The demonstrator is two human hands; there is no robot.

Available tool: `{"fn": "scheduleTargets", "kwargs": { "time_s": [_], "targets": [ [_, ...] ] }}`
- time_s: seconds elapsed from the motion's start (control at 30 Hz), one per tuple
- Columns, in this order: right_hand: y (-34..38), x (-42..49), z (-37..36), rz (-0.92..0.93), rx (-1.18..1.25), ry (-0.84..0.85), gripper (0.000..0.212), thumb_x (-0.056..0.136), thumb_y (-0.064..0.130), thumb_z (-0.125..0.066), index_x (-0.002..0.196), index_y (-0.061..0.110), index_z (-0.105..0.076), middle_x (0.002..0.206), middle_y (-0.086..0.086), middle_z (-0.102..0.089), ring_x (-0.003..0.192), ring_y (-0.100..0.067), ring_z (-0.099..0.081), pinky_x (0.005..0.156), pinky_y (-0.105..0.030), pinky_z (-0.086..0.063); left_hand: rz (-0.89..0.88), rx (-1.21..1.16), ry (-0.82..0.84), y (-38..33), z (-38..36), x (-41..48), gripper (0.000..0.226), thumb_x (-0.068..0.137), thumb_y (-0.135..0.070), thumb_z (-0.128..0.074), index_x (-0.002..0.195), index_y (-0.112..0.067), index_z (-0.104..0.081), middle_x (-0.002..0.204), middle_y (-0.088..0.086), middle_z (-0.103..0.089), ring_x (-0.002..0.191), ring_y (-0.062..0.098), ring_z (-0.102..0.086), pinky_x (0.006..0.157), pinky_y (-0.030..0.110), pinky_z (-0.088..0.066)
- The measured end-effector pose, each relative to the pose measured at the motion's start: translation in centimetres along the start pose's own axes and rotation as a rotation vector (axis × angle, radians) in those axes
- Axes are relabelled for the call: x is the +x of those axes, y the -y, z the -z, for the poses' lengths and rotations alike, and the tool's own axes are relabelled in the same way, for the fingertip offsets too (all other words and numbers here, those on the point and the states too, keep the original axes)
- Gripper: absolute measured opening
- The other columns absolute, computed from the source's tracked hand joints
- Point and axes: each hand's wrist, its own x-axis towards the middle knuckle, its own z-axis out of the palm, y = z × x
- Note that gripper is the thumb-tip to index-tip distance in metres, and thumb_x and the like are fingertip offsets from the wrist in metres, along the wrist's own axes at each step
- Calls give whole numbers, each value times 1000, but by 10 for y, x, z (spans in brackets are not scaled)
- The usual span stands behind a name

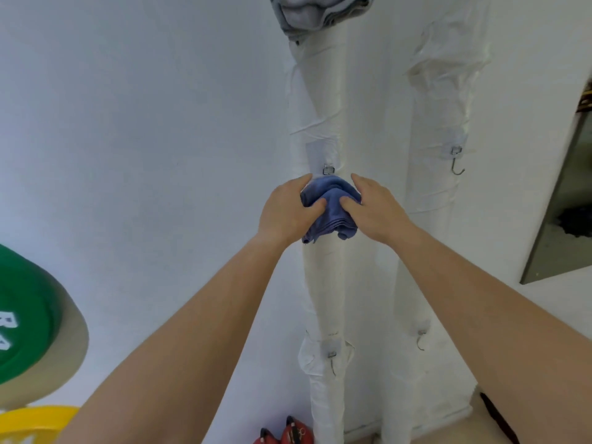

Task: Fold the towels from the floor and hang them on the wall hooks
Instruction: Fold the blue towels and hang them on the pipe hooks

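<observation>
A folded blue towel (331,208) is held against a white wrapped pipe (320,283), just below the metal clip of a hook mount (328,170). My left hand (288,213) grips the towel's left side, thumb on its front. My right hand (373,208) grips its right side in the same way. The hook itself is hidden behind the towel. A grey towel (317,14) hangs bunched at the top of the same pipe.
A second wrapped pipe (439,219) to the right carries two bare hooks (457,169) (421,342). Another bare hook (332,363) sits lower on the left pipe. Red objects (285,432) lie on the floor. A green and yellow object (28,315) is at the left.
</observation>
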Motion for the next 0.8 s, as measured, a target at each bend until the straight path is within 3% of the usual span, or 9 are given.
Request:
{"fn": "scheduleTargets", "kwargs": {
  "time_s": [0.1, 0.17, 0.43, 0.53, 0.67, 0.8],
  "targets": [
    [15, -11, 18, -42, -170, -21, 53, 99, 37, -48, 140, 5, -41, 143, -13, -48, 132, -33, -43, 104, -45, -41, 54, 40, 45, 0, 16, -5, 68, 94, -44, -59, 153, -20, -35, 155, -1, -41, 142, 18, -38, 109, 31, -34],
    [26, -19, 27, -57, -227, -20, 57, 98, 39, -48, 146, 8, -37, 147, -11, -45, 135, -32, -40, 105, -46, -41, 62, 83, 60, 3, 27, -13, 69, 94, -47, -57, 154, -22, -33, 158, -3, -37, 145, 18, -34, 113, 35, -33],
    [96, -68, 28, -63, -319, 8, 40, 93, 31, -50, 130, 14, -50, 130, -10, -54, 118, -33, -52, 88, -42, -48, 85, 212, 145, 25, 89, -71, 69, 93, -48, -55, 153, -21, -35, 156, 0, -39, 143, 20, -37, 112, 38, -35],
    [130, -97, 15, -71, -363, 26, 43, 93, 31, -54, 131, 12, -51, 133, -11, -53, 119, -33, -52, 90, -43, -49, 89, 214, 185, 34, 121, -102, 68, 94, -48, -55, 153, -21, -34, 157, 0, -38, 143, 20, -37, 112, 38, -35],
    [185, -149, -15, -114, -375, 45, 42, 91, 35, -53, 125, 11, -52, 124, -11, -57, 112, -35, -56, 82, -41, -49, 68, 185, 217, 54, 175, -164, 67, 94, -47, -54, 153, -21, -36, 157, -2, -39, 143, 19, -37, 112, 38, -35],
    [246, -218, -69, -151, -375, 111, 61, 95, 37, -50, 150, 15, -35, 148, -11, -43, 132, -33, -45, 103, -47, -44, 82, 179, 262, 95, 225, -246, 64, 92, -48, -55, 149, -23, -41, 153, -4, -44, 140, 18, -41, 110, 41, -40]
  ]
}}
